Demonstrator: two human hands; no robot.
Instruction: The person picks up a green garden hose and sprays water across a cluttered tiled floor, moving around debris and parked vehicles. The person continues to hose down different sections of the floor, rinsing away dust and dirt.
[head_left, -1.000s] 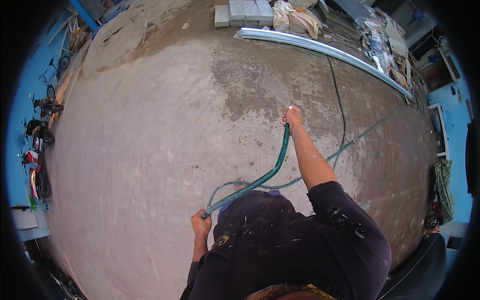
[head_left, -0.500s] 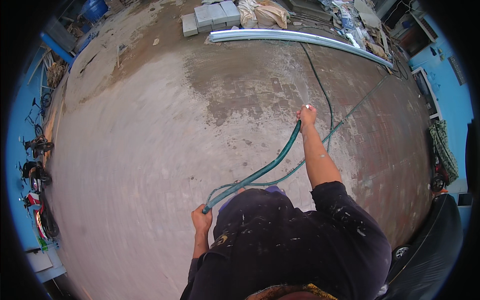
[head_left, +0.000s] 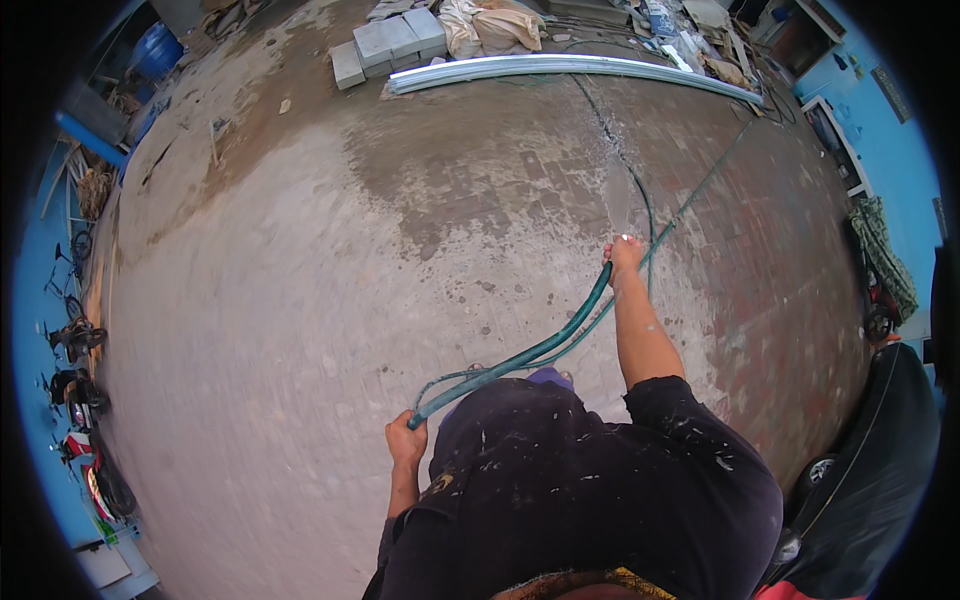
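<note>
A green garden hose (head_left: 520, 358) runs between my two hands. My right hand (head_left: 625, 256), stretched out in front, is closed round its end, and a spray of water (head_left: 618, 200) shoots away from there onto the paving. My left hand (head_left: 405, 438), low beside my body, grips the hose further back. From there a thinner-looking stretch loops past my feet and runs off to the far right. The paved ground (head_left: 250, 330) is pale and dry-looking on the left, dark and wet (head_left: 480, 180) ahead and to the right.
Long metal profiles (head_left: 580, 66) lie across the far side, before grey blocks (head_left: 400, 40) and sacks (head_left: 490, 28). Motorbikes (head_left: 85, 400) line the blue left wall. A black-covered vehicle (head_left: 860, 470) stands at the near right. Another hose length (head_left: 645, 190) crosses the ground.
My right hand sits slightly lower in view, still gripping the hose. The spray now spreads wider and splashes over the hose on the ground. The view has shifted a little.
</note>
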